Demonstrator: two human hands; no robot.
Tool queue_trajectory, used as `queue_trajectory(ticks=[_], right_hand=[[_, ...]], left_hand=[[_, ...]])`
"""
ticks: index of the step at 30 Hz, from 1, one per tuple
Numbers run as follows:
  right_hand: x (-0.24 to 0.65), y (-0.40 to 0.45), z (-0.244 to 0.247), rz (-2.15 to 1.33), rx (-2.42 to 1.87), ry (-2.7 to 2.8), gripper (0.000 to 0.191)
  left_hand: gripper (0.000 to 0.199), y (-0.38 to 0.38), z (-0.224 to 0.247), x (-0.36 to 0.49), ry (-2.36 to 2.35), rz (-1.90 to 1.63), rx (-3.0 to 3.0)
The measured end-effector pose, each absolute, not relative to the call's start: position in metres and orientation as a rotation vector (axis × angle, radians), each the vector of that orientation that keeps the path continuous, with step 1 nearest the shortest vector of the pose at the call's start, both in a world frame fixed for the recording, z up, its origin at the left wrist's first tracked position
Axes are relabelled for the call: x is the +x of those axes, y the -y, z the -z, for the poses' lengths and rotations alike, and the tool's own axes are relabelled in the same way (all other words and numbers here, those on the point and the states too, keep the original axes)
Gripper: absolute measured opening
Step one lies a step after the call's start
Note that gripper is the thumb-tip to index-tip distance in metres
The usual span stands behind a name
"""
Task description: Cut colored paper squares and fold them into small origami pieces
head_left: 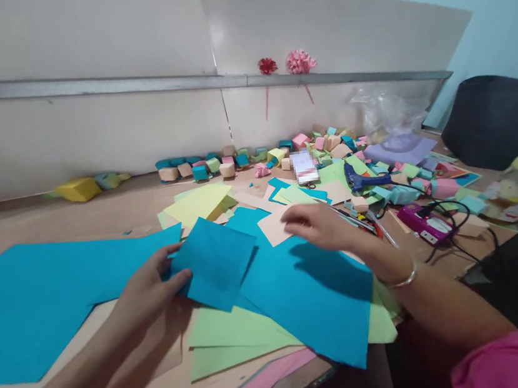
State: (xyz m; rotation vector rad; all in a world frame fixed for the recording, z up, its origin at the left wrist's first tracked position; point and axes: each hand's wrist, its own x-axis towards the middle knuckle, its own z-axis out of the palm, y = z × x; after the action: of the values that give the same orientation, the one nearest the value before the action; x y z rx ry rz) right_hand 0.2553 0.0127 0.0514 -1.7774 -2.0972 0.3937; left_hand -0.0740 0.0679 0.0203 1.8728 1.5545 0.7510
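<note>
By the left hand (163, 278), left of the frame's centre, a blue paper square (220, 261) is clamped at its left edge between thumb and fingers; only a margin is covered, perhaps so that the rest can lie flat and in view. By the right hand (317, 228), just right of centre, a peach paper piece (271, 227) is partly overhung; whether it is gripped or merely neared by the curled fingertips cannot be told. The left forearm (90, 359) is stretched up from the lower left corner; the right forearm (442, 303) is slanted in from the lower right, its hand seemingly raised, since a shadow (332, 270) is cast on the large blue sheet (321, 318). Beneath that sheet, green paper (236, 335) is fanned at lower centre. Farther out, paper blocks (200, 173) are lined along the white panel (137, 127), probably out of the hands' way. At right, a glue gun (365, 179) is laid, presumably within reach.
</note>
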Motion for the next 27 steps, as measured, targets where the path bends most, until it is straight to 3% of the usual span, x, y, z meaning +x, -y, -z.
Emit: queue_trajectory(ticks=[3,7,9,12,17,20,22,27], right_hand=[[0.298,-0.023,-0.071,-0.089,-2.131,2.049,0.024],[0.331,-0.026,-0.059,0.027,-2.454,2.053,0.019],[0.336,-0.024,-0.047,0.041,-2.534,2.084,0.018],[0.340,-0.020,-0.041,0.095,-2.598,2.103,0.022],[0.342,-0.021,-0.079,0.303,-2.619,2.048,0.026],[0.323,-0.027,-0.100,0.399,-2.422,2.132,0.028],[0.298,-0.030,-0.095,0.412,-1.959,2.232,0.029],[0.243,-0.025,-0.036,0.184,-1.310,2.575,0.034]], left_hand=[[0.066,-0.085,-0.021,-0.093,-1.724,-0.511,2.178],[0.055,-0.078,-0.031,-0.087,-1.618,-0.676,2.625],[0.049,-0.068,-0.030,-0.076,-1.431,-0.643,2.616],[0.056,-0.055,-0.018,-0.062,-1.212,-0.470,2.549],[0.056,-0.045,0.002,-0.061,-1.117,-0.360,2.595],[0.048,-0.045,-0.001,-0.062,-1.060,-0.318,2.627],[0.042,-0.043,-0.008,-0.061,-0.999,-0.308,2.647],[0.025,-0.039,-0.023,-0.058,-0.929,-0.298,2.629]])
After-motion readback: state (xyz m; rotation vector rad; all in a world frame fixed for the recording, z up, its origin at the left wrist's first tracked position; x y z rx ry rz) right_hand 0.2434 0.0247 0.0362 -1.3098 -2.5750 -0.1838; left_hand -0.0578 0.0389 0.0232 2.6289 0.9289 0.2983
